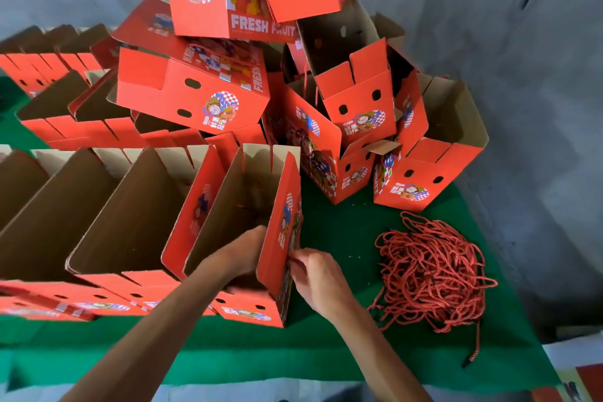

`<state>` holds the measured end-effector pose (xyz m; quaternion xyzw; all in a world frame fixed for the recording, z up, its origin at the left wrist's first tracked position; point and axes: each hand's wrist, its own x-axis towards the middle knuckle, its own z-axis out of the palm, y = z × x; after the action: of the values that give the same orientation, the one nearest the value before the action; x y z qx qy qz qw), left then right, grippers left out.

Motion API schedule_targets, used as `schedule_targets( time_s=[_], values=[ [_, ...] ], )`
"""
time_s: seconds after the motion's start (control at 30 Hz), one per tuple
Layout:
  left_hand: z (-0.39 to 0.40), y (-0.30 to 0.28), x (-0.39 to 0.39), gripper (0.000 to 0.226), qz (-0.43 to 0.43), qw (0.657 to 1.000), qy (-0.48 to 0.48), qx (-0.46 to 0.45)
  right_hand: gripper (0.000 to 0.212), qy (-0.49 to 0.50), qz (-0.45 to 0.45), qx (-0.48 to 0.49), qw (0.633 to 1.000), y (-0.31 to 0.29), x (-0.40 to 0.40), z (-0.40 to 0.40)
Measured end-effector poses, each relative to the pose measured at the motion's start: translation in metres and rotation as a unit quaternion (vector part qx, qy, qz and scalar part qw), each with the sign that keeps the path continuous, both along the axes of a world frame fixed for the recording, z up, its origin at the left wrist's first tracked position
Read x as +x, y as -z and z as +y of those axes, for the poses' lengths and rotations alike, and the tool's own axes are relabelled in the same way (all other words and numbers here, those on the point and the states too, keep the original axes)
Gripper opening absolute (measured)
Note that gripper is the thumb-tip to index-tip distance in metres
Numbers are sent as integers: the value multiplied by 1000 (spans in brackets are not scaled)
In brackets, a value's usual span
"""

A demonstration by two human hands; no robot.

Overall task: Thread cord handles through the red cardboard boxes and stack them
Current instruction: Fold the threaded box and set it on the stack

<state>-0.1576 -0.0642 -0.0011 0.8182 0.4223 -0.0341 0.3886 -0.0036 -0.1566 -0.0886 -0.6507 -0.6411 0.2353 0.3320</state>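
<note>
An open red cardboard box (281, 232) stands at the right end of a row on the green cloth. My left hand (243, 254) reaches down inside it against its right wall, with the fingertips hidden by the wall. My right hand (318, 274) is outside that same wall and pinches a red cord (298, 228) that lies along the printed face. A tangled heap of red cords (430, 271) lies on the cloth to the right of my right hand.
More open boxes (107, 215) fill the row to the left. A loose pile of red boxes (329, 101) rises behind and to the right, some tilted. The green cloth (342, 225) ends at a grey floor (538, 108) on the right.
</note>
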Motion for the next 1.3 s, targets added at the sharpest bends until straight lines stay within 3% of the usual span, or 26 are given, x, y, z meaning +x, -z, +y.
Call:
schedule_targets(
  time_s=[0.07,0.13,0.2,0.3,0.37,0.5,0.63,0.7,0.8,0.83,0.9,0.97,1.03,1.17,1.3],
  values=[
    [-3,0,13,51,86,996,18,15,15,-10,60,-27,998,3,0,-3],
    [-7,-1,29,32,122,992,-26,-27,28,-26,96,-59,993,3,5,-11],
    [-10,-5,45,21,90,984,-95,-124,54,-70,154,-83,982,0,16,-23],
    [-7,-10,62,19,39,975,-139,-168,83,-124,270,-58,953,-3,30,-38],
    [-7,-13,73,19,9,968,-170,-186,78,-92,251,-56,962,-3,35,-41],
    [-4,-18,86,18,-58,953,-222,-197,41,77,234,-16,969,9,44,-41],
    [3,-28,92,36,-97,933,-230,-261,16,241,164,65,954,26,44,-43],
    [3,-32,91,56,-64,960,-164,-219,13,248,124,76,958,31,44,-43],
    [-3,-31,83,90,3,996,9,-92,8,152,-30,124,980,37,41,-48],
    [-5,-28,79,87,48,996,68,-20,17,123,-85,131,980,39,39,-51],
    [-6,-20,78,56,97,982,128,104,39,79,-157,88,980,47,29,-57],
    [-7,-19,80,34,89,973,133,166,60,51,-177,19,983,55,17,-59],
    [-9,-25,85,33,80,968,138,195,72,53,-189,-7,981,58,11,-59],
    [-13,-50,107,29,81,950,164,254,62,105,-193,17,975,40,27,-52],
    [-20,-86,145,28,85,939,194,272,61,84,-178,10,980,9,60,-63]
  ],
)
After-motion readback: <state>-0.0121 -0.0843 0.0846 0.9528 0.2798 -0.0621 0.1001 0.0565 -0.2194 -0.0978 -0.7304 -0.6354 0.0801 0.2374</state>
